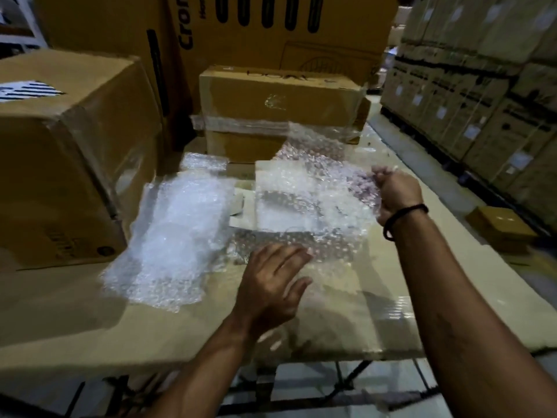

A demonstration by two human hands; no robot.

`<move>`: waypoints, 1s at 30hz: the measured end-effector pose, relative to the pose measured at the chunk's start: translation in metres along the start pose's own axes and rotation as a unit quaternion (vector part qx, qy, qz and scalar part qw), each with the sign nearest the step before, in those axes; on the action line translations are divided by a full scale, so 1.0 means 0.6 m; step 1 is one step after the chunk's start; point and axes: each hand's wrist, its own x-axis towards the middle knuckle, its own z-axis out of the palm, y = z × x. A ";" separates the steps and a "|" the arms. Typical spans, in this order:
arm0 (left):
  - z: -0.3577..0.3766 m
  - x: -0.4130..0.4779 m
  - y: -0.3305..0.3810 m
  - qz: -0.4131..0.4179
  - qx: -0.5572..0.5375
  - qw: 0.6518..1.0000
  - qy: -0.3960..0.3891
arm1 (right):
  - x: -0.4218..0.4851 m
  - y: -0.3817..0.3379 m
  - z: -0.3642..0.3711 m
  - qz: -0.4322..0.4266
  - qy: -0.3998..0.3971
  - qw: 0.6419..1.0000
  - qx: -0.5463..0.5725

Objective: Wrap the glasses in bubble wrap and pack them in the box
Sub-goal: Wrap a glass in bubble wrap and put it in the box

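A clear sheet of bubble wrap (313, 188) hangs lifted over the middle of the cardboard-covered table (331, 321). My right hand (398, 191) pinches its right edge, held up above the table. My left hand (271, 285) lies with straight, spread fingers at the sheet's near edge. Under the sheet lies a flat white box or card (250, 212), partly hidden. A second pile of bubble wrap (174, 236) lies to the left on the table. No glass can be made out through the wrap.
A large cardboard box (66, 152) stands at the left, a taped carton (280, 110) at the back, taller cartons behind. Stacked boxes (482, 101) line the right aisle, and a small box (500, 230) sits on the floor there.
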 end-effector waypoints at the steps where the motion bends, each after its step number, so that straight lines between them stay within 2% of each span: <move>1: 0.016 0.008 0.014 0.014 -0.012 1.000 -0.020 | 0.020 -0.004 -0.038 -0.009 0.017 1.000 -0.020; 6: 0.117 0.028 0.071 0.052 -0.032 0.988 -0.140 | 0.082 -0.001 -0.190 -0.004 0.070 0.997 -0.039; 8: 0.167 0.027 0.091 0.051 -0.014 0.976 -0.212 | 0.106 0.015 -0.239 -0.008 0.086 0.994 -0.069; 11: 0.235 0.024 0.118 0.025 0.023 0.945 -0.326 | 0.144 0.035 -0.305 -0.001 0.083 0.991 -0.109; 14: 0.275 0.022 0.124 -0.016 0.043 0.917 -0.396 | 0.169 0.049 -0.341 0.047 0.075 0.993 -0.084; 16: 0.290 0.026 0.129 -0.039 0.048 0.913 -0.403 | 0.177 0.053 -0.353 0.075 0.065 0.992 -0.072; 21: 0.325 0.059 0.150 -0.138 0.035 0.934 -0.326 | 0.195 0.076 -0.378 0.135 -0.006 0.988 -0.078; 23: 0.349 0.069 0.152 -0.173 0.035 0.918 -0.356 | 0.202 0.087 -0.387 0.145 -0.053 0.984 -0.094; 27: 0.382 0.074 0.141 -0.241 0.026 0.859 -0.451 | 0.206 0.083 -0.395 0.112 -0.141 0.978 -0.105; 28: 0.384 0.076 0.136 -0.247 0.015 0.856 -0.453 | 0.201 0.081 -0.396 0.097 -0.162 0.976 -0.110; 30: 0.383 0.077 0.118 -0.284 -0.029 0.872 -0.397 | 0.186 0.076 -0.394 0.064 -0.206 0.968 -0.125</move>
